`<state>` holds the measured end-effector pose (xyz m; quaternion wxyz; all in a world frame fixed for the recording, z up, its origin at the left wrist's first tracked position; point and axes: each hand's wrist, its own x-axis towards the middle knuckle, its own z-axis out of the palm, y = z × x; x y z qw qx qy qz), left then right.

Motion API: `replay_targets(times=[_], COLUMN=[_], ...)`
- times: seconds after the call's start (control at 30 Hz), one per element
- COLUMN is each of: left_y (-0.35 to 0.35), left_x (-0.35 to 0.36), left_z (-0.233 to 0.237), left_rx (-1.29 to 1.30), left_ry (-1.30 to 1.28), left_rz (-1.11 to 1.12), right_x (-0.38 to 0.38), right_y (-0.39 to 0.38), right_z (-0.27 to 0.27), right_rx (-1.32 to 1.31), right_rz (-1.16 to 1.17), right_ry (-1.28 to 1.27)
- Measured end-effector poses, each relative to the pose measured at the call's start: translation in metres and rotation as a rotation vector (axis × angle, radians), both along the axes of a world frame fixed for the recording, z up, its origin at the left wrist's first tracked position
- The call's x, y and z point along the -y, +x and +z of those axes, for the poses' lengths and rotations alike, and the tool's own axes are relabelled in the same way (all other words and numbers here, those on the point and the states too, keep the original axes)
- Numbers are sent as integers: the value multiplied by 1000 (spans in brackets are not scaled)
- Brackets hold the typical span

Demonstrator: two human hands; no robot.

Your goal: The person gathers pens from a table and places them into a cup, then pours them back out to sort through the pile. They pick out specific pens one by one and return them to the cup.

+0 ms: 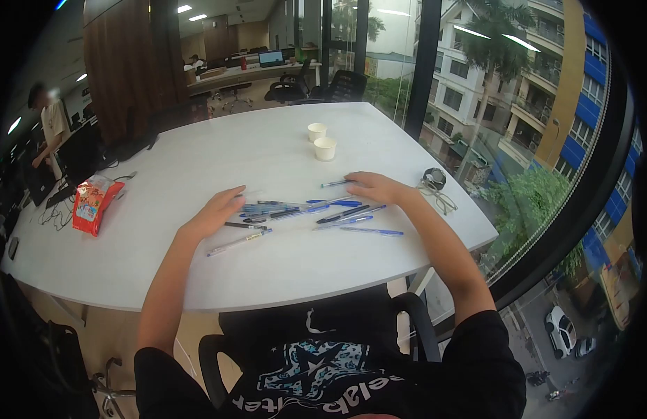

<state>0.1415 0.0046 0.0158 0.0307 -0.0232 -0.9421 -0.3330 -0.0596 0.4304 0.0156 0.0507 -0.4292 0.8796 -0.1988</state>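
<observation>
A loose pile of pens (288, 211), mostly blue with some dark ones, lies on the white table between my hands. My left hand (217, 211) rests at the pile's left side, fingers stretched forward and thumb apart, touching the nearest pens. My right hand (378, 187) is on the far right side of the pile with its fingers extended. One pen (333, 184) sticks out leftward at the right fingertips; its other end is hidden by the hand. Closer to me lie a clear pen (238, 243) on the left and a blue pen (372, 231) on the right.
Two pale paper cups, a rear cup (316, 130) and a front cup (325, 149), stand beyond the pens. Eyeglasses (439, 199) and a dark round object (434, 179) sit near the right edge. A red snack bag (94, 204) stands left. A person (53, 126) is at the far left.
</observation>
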Motion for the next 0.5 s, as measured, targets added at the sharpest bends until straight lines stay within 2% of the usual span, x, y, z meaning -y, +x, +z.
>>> replay_targets(times=[0.1,0.23,0.3,0.37,0.47,0.5], left_y=[6,6,2,7,31,41], left_x=[-6,-67,-83,-71,-22,-1], left_z=[-9,-4,-5,-5,-12,-25], left_rx=[-31,-12,-122,-187,-327,-280], left_ry=[-93,-138,-201,-179,-200,58], left_rz=[-13,-45,-148,-150,-19,68], right_x=[2,40,50,50,7,-9], right_y=[14,51,64,75,69,75], right_z=[-17,-18,-19,-10,-14,-18], right_rx=[5,11,14,61,-44,-47], right_rz=[11,48,17,-86,-177,-176], right_ry=[-74,-181,-236,-442,-503,-509])
